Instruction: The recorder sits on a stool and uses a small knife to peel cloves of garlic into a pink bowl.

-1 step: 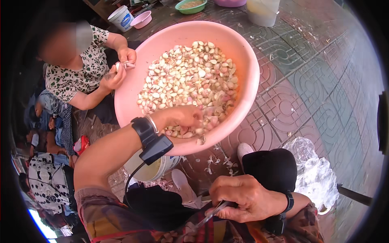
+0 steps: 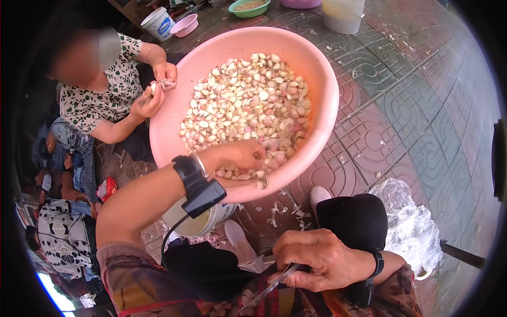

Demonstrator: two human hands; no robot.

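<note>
A big pink basin point(image 2: 322, 113) holds a heap of garlic cloves point(image 2: 243, 100), pale and purplish. My left hand point(image 2: 240, 155) is over the near part of the heap, just inside the basin's near rim. Its fingers are curled in and closed; what they hold, if anything, is hidden. Above my lap, my right hand point(image 2: 319, 259) grips a small knife point(image 2: 272, 285), its thin blade slanting down to the left. Across the basin's left rim, a co-worker's hands point(image 2: 154, 95) hold a clove.
A white bucket point(image 2: 216, 214) stands under the basin's near edge, with peel scraps point(image 2: 285, 214) beside it on the paving. Right of my knee lies a crumpled clear plastic bag point(image 2: 412, 232). Farther back are a green basin point(image 2: 251, 11) and a pale bucket point(image 2: 342, 16).
My left hand has risen slightly off the cloves, and its fingers have curled inward. The right hand and knife stay almost where they were.
</note>
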